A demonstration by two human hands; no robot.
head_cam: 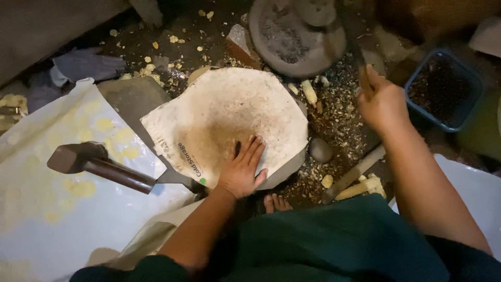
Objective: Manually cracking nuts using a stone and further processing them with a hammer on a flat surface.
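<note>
- The work in hand looks like pounding on a worn, stained sheet (224, 112) laid over a flat stone slab (130, 96); the sheet's dished middle is bare at this moment.
- The left hand (244, 169) lies flat on the sheet's near edge, fingers spread and released, pinning it down and gripping nothing.
- The right hand (383, 104) is raised at the right, clenched round the wooden handle of a tool (360, 62); its head blurs against the round stone mortar (295, 36) beyond.
- Judged from this, the next move calls for a blow landing well clear of the left fingers.
- A dark mallet (96, 164) lies apart on the pale plastic sheet (78, 219); husk scraps (339, 125) litter the ground.
</note>
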